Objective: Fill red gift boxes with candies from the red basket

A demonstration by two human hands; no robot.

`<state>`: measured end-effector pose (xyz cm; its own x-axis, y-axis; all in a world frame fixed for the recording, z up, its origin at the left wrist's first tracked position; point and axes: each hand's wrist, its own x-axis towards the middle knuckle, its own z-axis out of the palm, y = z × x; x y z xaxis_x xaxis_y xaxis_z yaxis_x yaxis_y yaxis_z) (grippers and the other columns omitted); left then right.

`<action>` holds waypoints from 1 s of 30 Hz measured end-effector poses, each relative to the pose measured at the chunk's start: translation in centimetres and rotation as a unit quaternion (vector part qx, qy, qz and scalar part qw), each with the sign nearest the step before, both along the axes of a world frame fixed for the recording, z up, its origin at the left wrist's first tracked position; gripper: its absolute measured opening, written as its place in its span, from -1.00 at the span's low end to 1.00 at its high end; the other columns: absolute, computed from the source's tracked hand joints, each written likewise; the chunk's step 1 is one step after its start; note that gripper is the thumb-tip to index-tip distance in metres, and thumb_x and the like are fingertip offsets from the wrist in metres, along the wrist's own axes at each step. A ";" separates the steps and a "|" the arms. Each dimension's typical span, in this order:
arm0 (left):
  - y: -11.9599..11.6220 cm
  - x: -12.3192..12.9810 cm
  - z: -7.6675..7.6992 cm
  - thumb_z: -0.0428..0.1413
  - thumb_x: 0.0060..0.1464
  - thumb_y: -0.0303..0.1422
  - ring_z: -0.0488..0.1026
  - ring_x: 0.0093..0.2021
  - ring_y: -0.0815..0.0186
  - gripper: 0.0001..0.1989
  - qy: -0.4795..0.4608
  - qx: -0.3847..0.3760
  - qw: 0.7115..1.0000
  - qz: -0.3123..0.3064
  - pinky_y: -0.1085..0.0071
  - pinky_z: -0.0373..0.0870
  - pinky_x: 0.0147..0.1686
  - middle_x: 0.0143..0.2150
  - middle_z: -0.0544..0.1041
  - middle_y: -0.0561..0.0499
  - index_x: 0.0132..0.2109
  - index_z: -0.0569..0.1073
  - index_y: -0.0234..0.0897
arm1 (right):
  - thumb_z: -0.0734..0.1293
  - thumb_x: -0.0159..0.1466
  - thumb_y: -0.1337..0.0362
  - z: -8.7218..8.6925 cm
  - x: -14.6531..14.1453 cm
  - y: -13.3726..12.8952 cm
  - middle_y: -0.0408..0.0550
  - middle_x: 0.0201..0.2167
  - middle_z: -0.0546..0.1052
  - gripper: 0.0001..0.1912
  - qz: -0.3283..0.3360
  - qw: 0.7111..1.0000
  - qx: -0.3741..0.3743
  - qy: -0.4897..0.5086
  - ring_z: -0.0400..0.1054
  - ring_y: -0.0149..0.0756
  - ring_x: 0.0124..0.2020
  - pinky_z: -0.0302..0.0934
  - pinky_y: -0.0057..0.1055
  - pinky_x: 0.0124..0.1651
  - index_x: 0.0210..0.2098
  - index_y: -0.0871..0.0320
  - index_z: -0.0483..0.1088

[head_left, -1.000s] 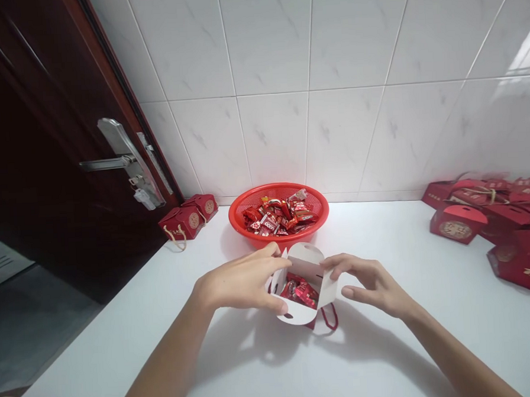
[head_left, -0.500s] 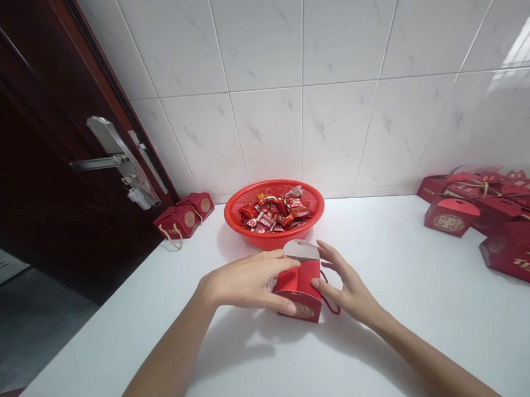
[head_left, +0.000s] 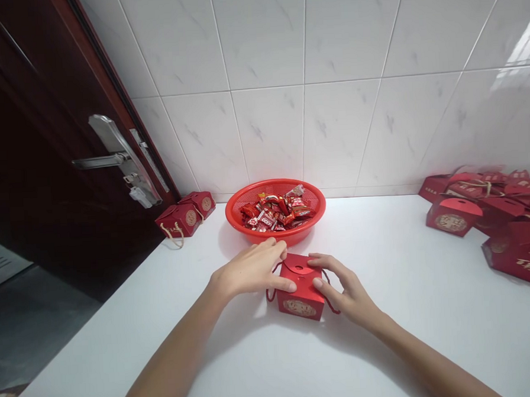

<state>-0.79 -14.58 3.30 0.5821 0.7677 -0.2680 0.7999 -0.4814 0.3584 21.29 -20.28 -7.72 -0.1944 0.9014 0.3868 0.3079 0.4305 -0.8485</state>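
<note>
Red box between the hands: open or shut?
Red box shut: top flaps lie folded over, hiding the inside. Whether they're locked, cannot tell.

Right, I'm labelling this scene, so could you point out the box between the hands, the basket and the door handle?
Box [head_left: 303, 289]: head view, on its top, near the front edge.
Basket [head_left: 294, 237]: head view, on its front wall.
Door handle [head_left: 98, 162]: head view, on its lever.

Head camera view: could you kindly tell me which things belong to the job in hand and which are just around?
Job in hand: red gift box, left hand and right hand touching it; likely also wrapped candies, red colander, left-side boxes, right-side boxes.

Just around: door, lever handle, tiled wall.
</note>
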 end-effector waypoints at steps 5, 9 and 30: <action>1.4 -0.2 -1.1 0.20 0.09 -0.03 0.40 -0.05 0.15 -0.64 -0.053 -0.068 0.995 -0.058 0.34 0.30 -0.14 -0.02 0.39 -0.02 -0.10 0.43 -0.16 | 0.28 0.39 0.03 -0.3 0.1 0.3 0.11 0.15 0.50 -0.67 -0.009 1.000 0.011 -0.019 0.39 -0.01 0.19 0.29 -0.09 0.21 0.02 0.05 0.45; 2.1 -0.1 -1.7 0.24 0.03 -0.01 0.40 -0.02 0.13 -0.59 -0.079 -0.087 0.991 -0.057 0.34 0.31 -0.11 -0.02 0.45 -0.02 -0.08 0.47 -0.15 | 0.27 0.37 -0.06 -0.2 0.8 0.9 0.11 0.14 0.51 -0.58 -0.022 0.999 -0.025 0.017 0.44 -0.02 0.12 0.33 -0.10 0.15 0.07 0.05 0.41; 1.1 2.8 -4.5 0.14 0.13 0.09 0.56 -0.13 0.07 -0.27 -0.165 -0.018 0.986 0.016 0.29 0.41 -0.16 -0.08 0.63 -0.06 0.35 0.28 -0.11 | 0.56 0.00 -0.15 1.1 5.0 2.9 -0.25 -0.59 0.27 -0.42 0.025 0.949 -0.263 0.173 0.07 -0.44 -0.52 -0.05 -0.41 -0.41 -0.59 0.13 0.24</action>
